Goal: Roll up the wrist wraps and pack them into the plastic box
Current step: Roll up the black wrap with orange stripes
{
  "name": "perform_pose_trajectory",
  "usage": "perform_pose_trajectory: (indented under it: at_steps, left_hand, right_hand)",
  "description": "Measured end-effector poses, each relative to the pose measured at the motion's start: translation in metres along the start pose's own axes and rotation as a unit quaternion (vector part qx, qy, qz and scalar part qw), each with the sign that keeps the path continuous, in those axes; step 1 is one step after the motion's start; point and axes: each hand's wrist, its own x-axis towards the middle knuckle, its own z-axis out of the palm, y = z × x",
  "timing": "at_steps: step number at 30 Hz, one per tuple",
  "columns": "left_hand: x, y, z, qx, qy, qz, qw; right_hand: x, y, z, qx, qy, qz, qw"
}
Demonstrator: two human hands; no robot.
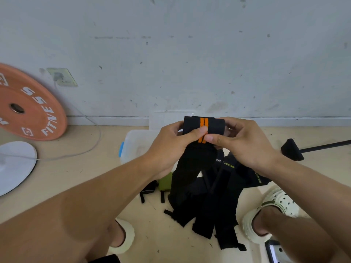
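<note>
Wrist wrap (204,126), black with a double orange stripe, is held at frame centre above the floor, its started roll lying with the roll axis left to right across the frame and the unrolled tail hanging down toward the lower centre. The left hand (171,149) grips the left part of the roll, thumb pressed on the front at the orange stripe; the right hand (245,143) grips the right part, thumb tip just beside the left thumb, fingers curled behind the fabric. Both hands are equally near the roll, so the next turn probably calls for both thumbs to feed the tail upward and away. The plastic box (133,145), translucent with a blue latch, sits on the floor directly behind and below the hands, upper centre left; its interior is largely hidden by the left hand and the wrap. More black wraps (218,205) lie in a pile on the floor between the feet. How many turns the roll holds cannot be told, and the fingertips behind it are hidden
</note>
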Motion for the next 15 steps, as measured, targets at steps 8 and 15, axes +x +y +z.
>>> perform_pose_trajectory:
  at_steps: [8, 15]
  left_hand:
    - [-0.005, -0.006, 0.008, 0.042, 0.037, -0.02, 0.998]
    - [-0.004, -0.008, 0.009, 0.049, 0.06, 0.017, 0.997]
  right_hand:
    - [-0.014, 0.003, 0.016, -0.151, -0.029, -0.015, 0.988]
    - [-0.017, 0.005, 0.021, -0.178, -0.06, 0.019, 0.982]
